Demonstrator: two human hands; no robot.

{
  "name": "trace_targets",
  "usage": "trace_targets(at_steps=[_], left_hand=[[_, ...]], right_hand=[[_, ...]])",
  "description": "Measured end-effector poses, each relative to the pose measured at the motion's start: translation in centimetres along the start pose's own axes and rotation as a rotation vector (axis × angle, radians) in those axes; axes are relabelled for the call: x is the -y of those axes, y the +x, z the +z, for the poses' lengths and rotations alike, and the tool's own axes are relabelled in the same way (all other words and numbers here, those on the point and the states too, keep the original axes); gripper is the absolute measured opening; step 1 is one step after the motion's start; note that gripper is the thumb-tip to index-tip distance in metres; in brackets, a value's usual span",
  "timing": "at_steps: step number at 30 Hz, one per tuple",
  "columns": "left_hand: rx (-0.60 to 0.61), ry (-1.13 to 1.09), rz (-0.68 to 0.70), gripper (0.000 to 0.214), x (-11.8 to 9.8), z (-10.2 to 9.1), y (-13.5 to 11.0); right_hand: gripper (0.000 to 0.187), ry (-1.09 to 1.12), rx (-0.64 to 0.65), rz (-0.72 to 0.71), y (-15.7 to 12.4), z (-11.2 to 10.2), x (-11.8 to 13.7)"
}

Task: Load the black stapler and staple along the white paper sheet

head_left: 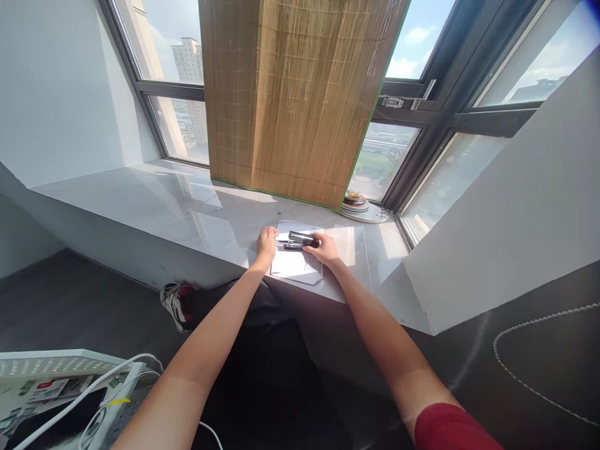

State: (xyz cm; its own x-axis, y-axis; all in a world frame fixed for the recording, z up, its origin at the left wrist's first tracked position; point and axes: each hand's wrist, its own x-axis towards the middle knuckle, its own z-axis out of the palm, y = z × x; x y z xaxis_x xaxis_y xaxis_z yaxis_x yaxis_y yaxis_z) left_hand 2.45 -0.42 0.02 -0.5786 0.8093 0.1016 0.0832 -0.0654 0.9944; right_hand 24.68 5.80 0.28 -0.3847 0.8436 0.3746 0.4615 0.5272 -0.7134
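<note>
A few white printed sheets of paper [296, 265] lie on the grey window ledge [154, 200]. A black stapler [300, 239] sits over the sheets' upper part. My right hand [323, 249] is closed around the stapler's right end. My left hand [266, 244] is curled, fingers pressed down on the paper's left edge beside the stapler's front end.
A bamboo blind [300, 94] hangs in front of the window. Stacked plates [362, 206] sit on the ledge at the right. A sneaker [174, 304] lies on the dark floor below. A white rack with cables [60, 394] stands at the lower left.
</note>
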Motion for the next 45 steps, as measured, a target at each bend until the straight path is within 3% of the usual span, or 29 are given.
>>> trace_targets(at_steps=[3,6,11,15,18,23,27,30,33,36,39,42,45], left_hand=[[-0.025,-0.201,-0.048,0.021,-0.1,0.5,0.0],[-0.002,-0.42,-0.155,0.02,-0.5,0.9,-0.1],[0.107,-0.671,-0.37,0.038,-1.0,1.0,-0.2],[0.119,-0.702,-0.475,0.035,-1.2,0.8,-0.2],[0.123,-0.72,-0.459,0.027,-1.3,0.5,0.0],[0.099,-0.732,-0.404,0.018,-1.6,0.3,-0.1],[0.124,-0.702,-0.309,0.013,-1.8,0.4,-0.4],[0.103,-0.659,-0.236,0.021,-1.9,0.2,-0.5],[0.082,-0.604,-0.107,0.029,-2.1,-0.2,-0.8],[0.254,-0.586,0.032,0.031,-2.4,-0.3,-1.5],[0.516,-0.569,0.09,0.038,-2.7,0.0,-2.6],[0.705,-0.496,0.113,0.048,-2.7,0.4,-3.3],[0.857,-0.46,0.119,0.06,-2.4,0.8,-3.4]], right_hand=[[0.013,-0.169,-0.125,-0.148,-0.6,0.2,0.8],[0.012,-0.314,-0.246,-0.254,-1.3,0.3,1.0],[0.025,-0.465,-0.198,-0.361,-1.9,0.6,0.9],[0.03,-0.495,-0.151,-0.391,-2.1,0.6,1.0],[0.027,-0.462,-0.172,-0.361,-2.1,0.4,1.1],[0.006,-0.287,-0.307,-0.2,-1.6,0.3,0.9],[0.028,-0.095,-0.295,0.015,-0.7,0.5,0.5],[0.033,-0.013,-0.263,0.155,-0.3,0.6,0.2],[0.032,-0.025,-0.189,0.206,-0.4,0.6,0.1],[0.036,-0.152,-0.221,0.123,-0.8,0.6,0.9],[0.053,-0.291,-0.236,-0.125,-1.5,0.8,2.2],[0.033,-0.327,-0.093,-0.395,-2.0,1.4,3.0],[0.018,-0.268,-0.081,-0.561,-2.1,2.0,2.5]])
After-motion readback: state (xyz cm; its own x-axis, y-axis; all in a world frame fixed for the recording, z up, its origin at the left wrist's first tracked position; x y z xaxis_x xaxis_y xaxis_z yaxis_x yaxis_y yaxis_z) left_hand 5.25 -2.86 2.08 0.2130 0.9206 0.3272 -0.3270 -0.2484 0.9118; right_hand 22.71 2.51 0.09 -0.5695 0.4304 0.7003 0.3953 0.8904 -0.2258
